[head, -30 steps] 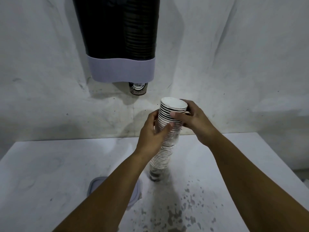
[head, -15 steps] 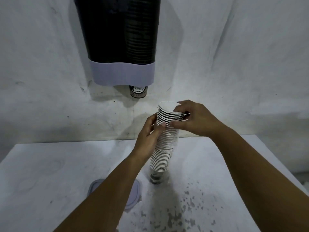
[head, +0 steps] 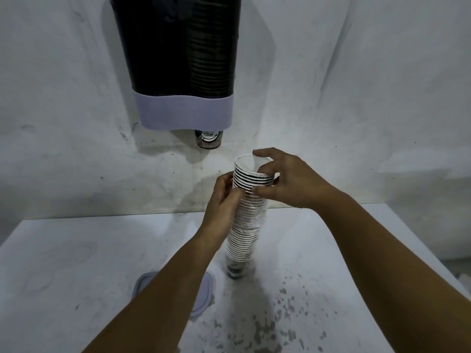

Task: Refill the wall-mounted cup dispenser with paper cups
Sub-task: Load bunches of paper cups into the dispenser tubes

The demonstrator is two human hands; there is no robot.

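Note:
A tall stack of paper cups (head: 244, 222) in a clear plastic sleeve stands on the white table (head: 76, 263), leaning slightly left. My left hand (head: 221, 202) grips the stack's upper left side. My right hand (head: 285, 179) pinches the top few cups, thumb in front and fingers over the rim. On the wall above hangs the dark cup dispenser (head: 178, 59) with a pale lilac base band, and one cup's bottom (head: 208, 139) sticks out beneath it.
A lilac lid (head: 204, 296) lies flat on the table under my left forearm. Dark speckles mark the table's near right part. The white wall stands right behind the stack. The table's right edge runs close to my right arm.
My right hand has shifted its fingers higher over the top rim. The stack has barely moved, and the view has dipped slightly.

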